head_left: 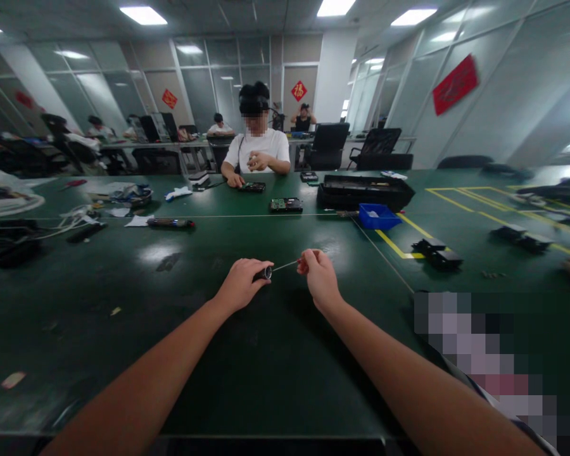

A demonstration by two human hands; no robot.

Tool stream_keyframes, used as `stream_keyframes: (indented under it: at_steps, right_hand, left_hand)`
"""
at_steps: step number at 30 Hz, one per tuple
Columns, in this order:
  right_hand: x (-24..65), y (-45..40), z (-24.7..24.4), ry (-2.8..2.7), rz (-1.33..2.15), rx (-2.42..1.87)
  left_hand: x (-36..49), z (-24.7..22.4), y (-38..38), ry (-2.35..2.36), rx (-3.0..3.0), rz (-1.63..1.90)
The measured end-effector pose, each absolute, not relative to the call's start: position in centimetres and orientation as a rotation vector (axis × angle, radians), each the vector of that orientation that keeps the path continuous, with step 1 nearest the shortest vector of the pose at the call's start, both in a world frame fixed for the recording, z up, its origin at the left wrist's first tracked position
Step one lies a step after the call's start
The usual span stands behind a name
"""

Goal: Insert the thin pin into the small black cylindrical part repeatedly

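Note:
My left hand (pixel 241 283) is closed around a short dark cylinder (pixel 265 273) with a silvery ring at its end, which faces right. Most of the cylinder is hidden by the fingers. From my right hand (pixel 319 278), closed in a pinch, a thin metal rod (pixel 285 266) points left at the cylinder's end; a small red spot shows at the fingertips. Whether the rod's tip is inside the cylinder or just in front of it, I cannot tell. Both hands are above the green table (pixel 247 380).
Across the table a person (pixel 256 149) handles a circuit-board device (pixel 253 187). Another board (pixel 286 204), a black case (pixel 365 192) and a blue bin (pixel 379 216) lie ahead. An electric screwdriver (pixel 171 223) rests at left, black blocks (pixel 437 253) at right.

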State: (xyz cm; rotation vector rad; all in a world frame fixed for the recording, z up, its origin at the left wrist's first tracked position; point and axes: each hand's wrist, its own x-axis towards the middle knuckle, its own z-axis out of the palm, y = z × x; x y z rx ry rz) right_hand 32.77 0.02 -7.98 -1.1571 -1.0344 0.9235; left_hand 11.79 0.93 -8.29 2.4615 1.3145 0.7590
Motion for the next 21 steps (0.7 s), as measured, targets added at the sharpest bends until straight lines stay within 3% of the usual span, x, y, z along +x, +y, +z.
stream_keyframes:
  at_steps: [21]
  right_hand:
    - [32.2, -1.5, -6.5, -1.26, 0.836, -1.197]
  left_hand:
    - [11.4, -8.0, 0.6, 1.363, 2.311, 0.829]
